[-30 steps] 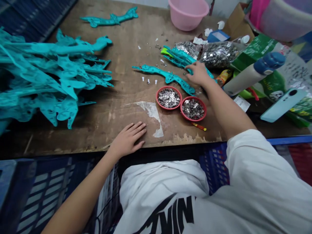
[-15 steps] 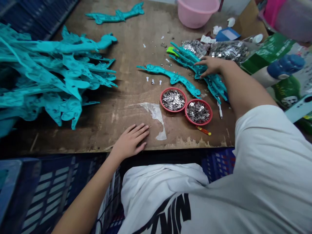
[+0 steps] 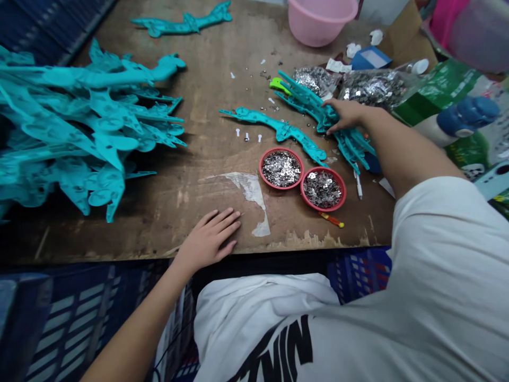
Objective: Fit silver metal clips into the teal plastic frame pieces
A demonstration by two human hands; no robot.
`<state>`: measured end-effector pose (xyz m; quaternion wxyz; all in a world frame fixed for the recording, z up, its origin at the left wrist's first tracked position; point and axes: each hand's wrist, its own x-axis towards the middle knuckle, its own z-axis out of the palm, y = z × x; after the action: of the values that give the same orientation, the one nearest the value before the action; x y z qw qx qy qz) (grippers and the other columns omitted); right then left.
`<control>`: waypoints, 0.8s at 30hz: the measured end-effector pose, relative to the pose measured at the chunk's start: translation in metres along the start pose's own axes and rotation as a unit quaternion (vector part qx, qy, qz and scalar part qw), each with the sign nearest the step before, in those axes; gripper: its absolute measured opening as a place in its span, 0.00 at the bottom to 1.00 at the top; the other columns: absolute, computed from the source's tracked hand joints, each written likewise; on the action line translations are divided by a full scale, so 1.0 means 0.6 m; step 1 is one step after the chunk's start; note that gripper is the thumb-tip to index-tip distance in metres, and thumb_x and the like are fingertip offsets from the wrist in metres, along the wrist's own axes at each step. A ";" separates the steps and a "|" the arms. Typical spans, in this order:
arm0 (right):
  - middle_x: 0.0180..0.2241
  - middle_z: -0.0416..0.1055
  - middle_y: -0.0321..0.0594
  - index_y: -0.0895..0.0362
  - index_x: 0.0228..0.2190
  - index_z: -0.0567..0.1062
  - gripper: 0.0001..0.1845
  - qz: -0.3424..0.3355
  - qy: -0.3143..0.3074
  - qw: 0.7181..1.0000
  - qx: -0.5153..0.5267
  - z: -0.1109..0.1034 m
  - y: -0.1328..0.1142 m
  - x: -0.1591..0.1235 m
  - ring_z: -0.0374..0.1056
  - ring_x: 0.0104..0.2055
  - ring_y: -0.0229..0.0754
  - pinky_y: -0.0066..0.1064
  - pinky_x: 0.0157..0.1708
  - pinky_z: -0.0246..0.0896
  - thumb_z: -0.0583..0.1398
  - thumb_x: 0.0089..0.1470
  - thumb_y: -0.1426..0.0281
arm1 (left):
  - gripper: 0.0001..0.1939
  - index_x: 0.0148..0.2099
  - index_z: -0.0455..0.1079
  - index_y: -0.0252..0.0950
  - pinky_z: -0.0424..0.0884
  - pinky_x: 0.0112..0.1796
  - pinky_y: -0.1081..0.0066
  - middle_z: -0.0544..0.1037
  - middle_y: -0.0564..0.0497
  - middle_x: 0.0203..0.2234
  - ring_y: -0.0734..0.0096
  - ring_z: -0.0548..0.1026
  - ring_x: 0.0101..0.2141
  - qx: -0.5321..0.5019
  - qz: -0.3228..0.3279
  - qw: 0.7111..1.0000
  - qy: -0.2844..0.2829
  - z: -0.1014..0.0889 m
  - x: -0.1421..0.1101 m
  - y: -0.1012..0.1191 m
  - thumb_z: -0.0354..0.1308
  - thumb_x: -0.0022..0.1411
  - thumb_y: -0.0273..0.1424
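Note:
My left hand [image 3: 209, 237] lies flat on the wooden table [image 3: 207, 191] near its front edge, fingers stretched out, holding nothing. At the right, my right hand [image 3: 345, 114] has its thumb and fingers round a small bundle of long teal plastic parts [image 3: 308, 101], which rests on the table. A single teal plastic part [image 3: 284, 130] lies just left of that bundle. Closer to me stand two red baskets, the left basket [image 3: 260, 172] and the right basket [image 3: 344, 199], both filled with small shiny metal pieces.
A large heap of teal parts [image 3: 87, 127] covers the left side. One more teal part [image 3: 183, 25] lies at the back, near a pink basin [image 3: 318, 24]. Bags of metal pieces [image 3: 374, 85], a blue-capped bottle [image 3: 457, 119] and a white pen [image 3: 358, 185] are at the right.
My right hand stays at the bundle, its thumb and fingers now closer in on the teal parts. My left hand remains flat on the table. The view has shifted slightly.

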<state>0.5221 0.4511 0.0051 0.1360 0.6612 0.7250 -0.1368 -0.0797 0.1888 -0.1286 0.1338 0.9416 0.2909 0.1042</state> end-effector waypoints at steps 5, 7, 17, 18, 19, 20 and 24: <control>0.84 0.60 0.80 0.62 0.83 0.72 0.50 0.006 0.002 0.998 -0.060 0.006 -0.014 0.004 0.59 0.85 0.66 0.55 0.78 0.52 0.80 0.74 0.56 | 0.27 0.77 0.85 0.39 0.72 0.81 0.41 0.79 0.41 0.80 0.41 0.77 0.81 0.014 0.006 1.000 0.004 -0.002 -0.001 0.002 0.57 0.87 0.39; 0.84 0.61 0.81 0.64 0.82 0.74 0.49 0.003 0.003 0.998 -0.063 0.001 -0.014 0.004 0.60 0.85 0.67 0.55 0.78 0.52 0.82 0.73 0.57 | 0.27 0.76 0.85 0.37 0.72 0.80 0.42 0.80 0.40 0.79 0.41 0.78 0.80 0.028 0.015 0.999 0.012 -0.003 -0.001 0.003 0.56 0.88 0.38; 0.86 0.59 0.76 0.57 0.85 0.71 0.58 -0.003 0.005 0.999 -0.052 0.013 0.008 0.012 0.57 0.86 0.73 0.63 0.80 0.49 0.86 0.67 0.55 | 0.25 0.75 0.85 0.38 0.70 0.80 0.45 0.81 0.41 0.79 0.44 0.78 0.81 0.033 0.017 0.999 0.017 -0.006 0.000 0.007 0.57 0.87 0.37; 0.85 0.60 0.75 0.56 0.86 0.70 0.58 0.005 -0.001 0.999 -0.041 0.016 0.006 0.015 0.58 0.85 0.71 0.61 0.79 0.51 0.85 0.68 0.56 | 0.25 0.75 0.85 0.38 0.70 0.81 0.45 0.81 0.41 0.79 0.44 0.78 0.81 0.030 0.015 0.999 0.016 -0.006 0.000 0.007 0.58 0.87 0.37; 0.84 0.61 0.73 0.56 0.86 0.70 0.56 0.011 -0.008 1.000 -0.028 0.017 0.005 0.018 0.61 0.83 0.68 0.57 0.78 0.53 0.85 0.69 0.58 | 0.25 0.75 0.85 0.39 0.70 0.81 0.45 0.81 0.41 0.79 0.44 0.78 0.81 0.028 0.014 0.999 0.015 -0.006 0.000 0.007 0.58 0.86 0.37; 0.83 0.62 0.70 0.55 0.85 0.71 0.53 0.015 -0.016 1.000 -0.016 0.018 0.003 0.021 0.64 0.80 0.64 0.52 0.76 0.55 0.84 0.71 0.60 | 0.25 0.75 0.85 0.39 0.70 0.81 0.45 0.81 0.41 0.79 0.44 0.78 0.80 0.026 0.014 0.999 0.015 -0.006 0.000 0.006 0.59 0.86 0.36; 0.78 0.68 0.64 0.57 0.82 0.75 0.46 -0.011 -0.047 0.998 -0.028 0.015 0.001 0.041 0.69 0.68 0.53 0.41 0.69 0.60 0.82 0.73 0.63 | 0.25 0.75 0.85 0.38 0.69 0.81 0.45 0.81 0.41 0.79 0.44 0.78 0.80 0.031 0.017 0.999 0.015 -0.007 0.000 0.006 0.58 0.87 0.37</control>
<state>0.5205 0.4701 -0.0125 0.1865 0.6422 0.7284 -0.1489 -0.0792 0.1869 -0.1236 0.0983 0.9483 0.2804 0.1114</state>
